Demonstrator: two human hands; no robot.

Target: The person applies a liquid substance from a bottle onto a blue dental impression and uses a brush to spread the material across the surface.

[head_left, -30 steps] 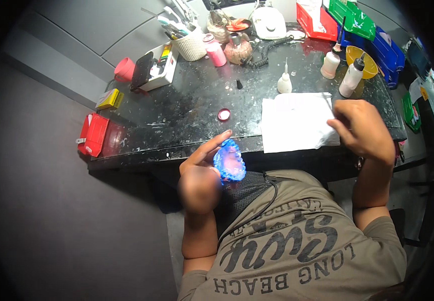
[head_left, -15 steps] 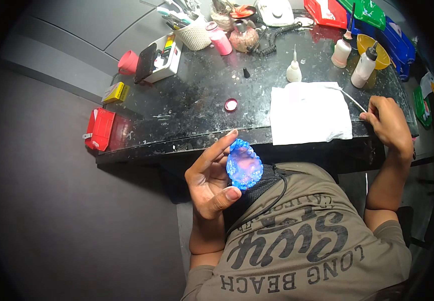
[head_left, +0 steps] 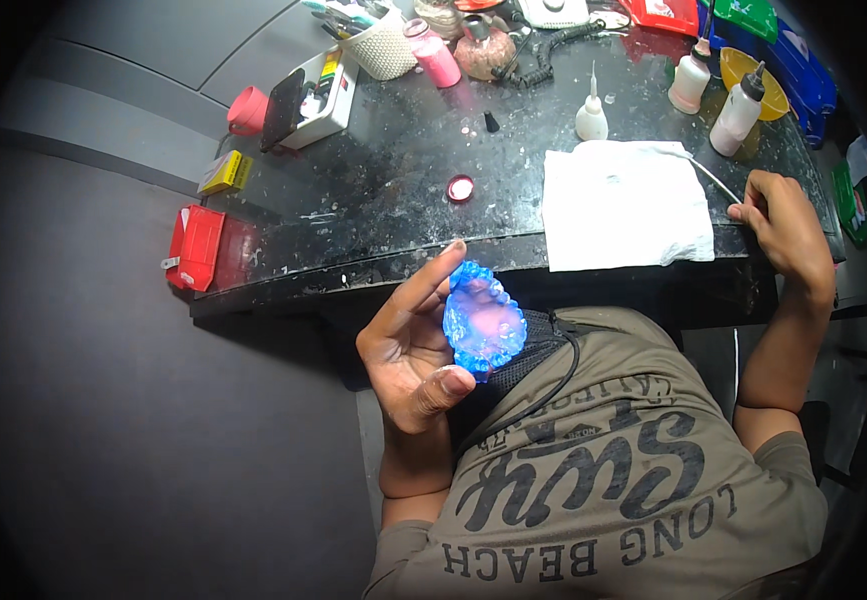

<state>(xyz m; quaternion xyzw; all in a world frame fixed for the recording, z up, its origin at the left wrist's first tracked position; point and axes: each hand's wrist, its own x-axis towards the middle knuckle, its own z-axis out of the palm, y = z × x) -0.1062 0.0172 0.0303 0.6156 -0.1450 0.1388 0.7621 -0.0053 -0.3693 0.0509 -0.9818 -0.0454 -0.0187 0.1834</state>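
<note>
My left hand (head_left: 405,345) holds a glossy blue dental arch piece (head_left: 486,325) with a pinkish middle, pinched at its ends between thumb and fingers. It is in front of the table's near edge, its bumpy toothed rim facing right. At the right, my right hand (head_left: 785,228) grips the end of a thin white handle (head_left: 718,180), its fingers curled around it. The handle's far end lies over the top edge of a white paper towel (head_left: 628,215); its tip is too bright to make out.
The dark table (head_left: 373,190) bears a small round cap (head_left: 460,188), a white dropper bottle (head_left: 591,118), two squeeze bottles (head_left: 736,125), a pink jar (head_left: 433,55) and a tool cup (head_left: 378,45). A red box (head_left: 195,248) stands at the left edge, yellow bowl (head_left: 756,85) at the right.
The whole view has shifted slightly, so the table sits higher in the picture. My left hand has turned the blue piece a little; both hands keep their grips.
</note>
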